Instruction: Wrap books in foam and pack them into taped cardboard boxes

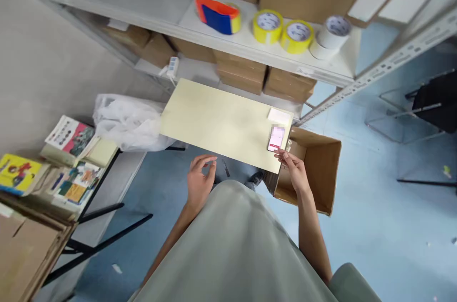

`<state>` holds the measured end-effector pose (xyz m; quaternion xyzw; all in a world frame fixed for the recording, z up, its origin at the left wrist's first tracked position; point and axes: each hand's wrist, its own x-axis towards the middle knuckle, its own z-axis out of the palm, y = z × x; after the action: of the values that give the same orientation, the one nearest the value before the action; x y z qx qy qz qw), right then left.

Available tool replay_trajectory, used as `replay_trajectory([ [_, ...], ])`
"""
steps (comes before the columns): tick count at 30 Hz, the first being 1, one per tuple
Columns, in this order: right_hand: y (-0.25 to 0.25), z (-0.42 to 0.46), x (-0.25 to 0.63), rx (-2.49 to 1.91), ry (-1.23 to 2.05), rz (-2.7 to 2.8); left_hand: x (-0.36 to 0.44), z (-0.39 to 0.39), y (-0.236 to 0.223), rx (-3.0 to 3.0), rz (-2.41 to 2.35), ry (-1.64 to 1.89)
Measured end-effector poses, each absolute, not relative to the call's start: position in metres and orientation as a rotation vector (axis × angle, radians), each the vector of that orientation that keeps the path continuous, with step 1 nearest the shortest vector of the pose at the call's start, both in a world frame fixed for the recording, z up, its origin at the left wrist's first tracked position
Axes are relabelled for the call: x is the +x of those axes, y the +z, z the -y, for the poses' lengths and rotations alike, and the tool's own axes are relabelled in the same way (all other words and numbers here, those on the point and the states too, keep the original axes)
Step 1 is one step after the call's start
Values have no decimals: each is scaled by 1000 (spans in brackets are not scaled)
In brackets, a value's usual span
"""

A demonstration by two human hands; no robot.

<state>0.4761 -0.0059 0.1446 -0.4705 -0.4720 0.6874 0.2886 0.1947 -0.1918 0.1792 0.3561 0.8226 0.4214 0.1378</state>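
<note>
My left hand (200, 180) is held above the floor, just short of the front edge of a pale yellow board-like tabletop (217, 116). Its fingers are loosely curved, with the thumb apart and nothing between them. On the right end of that top lies a phone (276, 139) with a lit pinkish screen, part of it blurred out. The fingertips of my right hand (295, 171) are at the phone's lower edge, stretched out; whether they touch it I cannot tell. Just behind the phone is a small white card or pad (279, 115).
An opened cardboard box (317, 168) stands on the floor at right. A shelf (153, 4) holds yellow tape rolls (296, 36), white rolls (332, 35) and an orange-blue roll (218, 16). White plastic wrapping (128, 121) and books (67, 137) are at left. Black legs (96, 249) jut out below.
</note>
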Motion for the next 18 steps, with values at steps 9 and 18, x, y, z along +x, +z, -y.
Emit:
replay_trajectory([
  [9, 204, 79, 282, -1051, 1807, 1659, 80, 322, 183, 627, -2482, 1556],
  [18, 212, 175, 89, -868, 1934, 2006, -26, 458, 177, 227, -2566, 1724],
])
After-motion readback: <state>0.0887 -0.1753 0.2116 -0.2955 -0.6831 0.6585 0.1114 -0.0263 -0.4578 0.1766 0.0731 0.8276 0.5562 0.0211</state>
